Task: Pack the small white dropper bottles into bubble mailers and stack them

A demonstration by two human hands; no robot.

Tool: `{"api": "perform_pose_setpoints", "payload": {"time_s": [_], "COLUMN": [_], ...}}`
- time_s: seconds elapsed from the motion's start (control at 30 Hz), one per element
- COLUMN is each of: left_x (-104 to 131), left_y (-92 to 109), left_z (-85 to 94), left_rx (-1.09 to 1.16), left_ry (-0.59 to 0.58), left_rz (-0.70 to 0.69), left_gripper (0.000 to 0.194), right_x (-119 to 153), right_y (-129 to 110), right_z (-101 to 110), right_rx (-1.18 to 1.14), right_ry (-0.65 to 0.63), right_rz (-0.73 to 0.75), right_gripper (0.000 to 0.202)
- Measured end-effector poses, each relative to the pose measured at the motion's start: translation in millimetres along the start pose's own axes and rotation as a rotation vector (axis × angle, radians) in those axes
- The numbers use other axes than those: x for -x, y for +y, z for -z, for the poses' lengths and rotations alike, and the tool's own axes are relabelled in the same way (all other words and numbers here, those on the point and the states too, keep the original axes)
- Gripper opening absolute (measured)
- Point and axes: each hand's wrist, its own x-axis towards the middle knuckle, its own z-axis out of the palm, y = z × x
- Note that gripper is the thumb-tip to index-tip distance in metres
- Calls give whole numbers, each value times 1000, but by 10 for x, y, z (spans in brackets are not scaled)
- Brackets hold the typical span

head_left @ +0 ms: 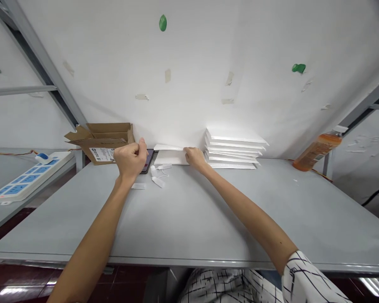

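My right hand (195, 158) is closed at the right end of a flat white packet (169, 158), its fingers pinching the raised upper layer. My left hand (131, 159) is curled into a fist with the thumb up, in front of the cardboard box (109, 136); whether anything is inside it is hidden. Between the fist and the packet lies a dark phone or tablet (148, 161), partly covered by the hand. Small whitish plastic pieces with thin loops (158, 181) lie just in front of the packet. Right of my right hand stands a stack of several white packets (232, 147).
An orange drink bottle (317, 150) leans at the right back of the grey table (196, 223). A power strip (30, 176) lies on a neighbouring surface at left. Behind is a white wall (189, 54) with tape scraps, flanked by metal posts (47, 63).
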Motion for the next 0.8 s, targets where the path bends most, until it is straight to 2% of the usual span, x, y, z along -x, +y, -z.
{"api": "perform_pose_setpoints", "payload": {"time_s": [0.23, 0.33, 0.47, 0.53, 0.6, 0.67, 0.8], "left_x": [-1, 5, 10, 9, 9, 24, 170], "left_y": [26, 55, 80, 77, 71, 77, 196], "left_z": [9, 14, 23, 24, 19, -1, -98], "left_rx": [8, 16, 32, 44, 64, 85, 133], "left_ry": [30, 37, 52, 72, 92, 101, 42], "left_rz": [-18, -26, -47, -59, -78, -103, -179], "left_gripper": [54, 53, 52, 51, 50, 49, 48], "right_x": [10, 135, 434, 607, 775, 932, 1207], "right_y": [41, 34, 97, 197, 345, 533, 948], "right_z": [238, 426, 711, 836, 930, 981, 944], "right_rx": [-307, -412, -485, -537, -601, -679, -742], "right_ry": [416, 518, 596, 583, 516, 407, 152], "right_rz": [-64, -53, -7, 12, 38, 35, -86], "right_gripper": [44, 45, 41, 38, 33, 29, 26]}}
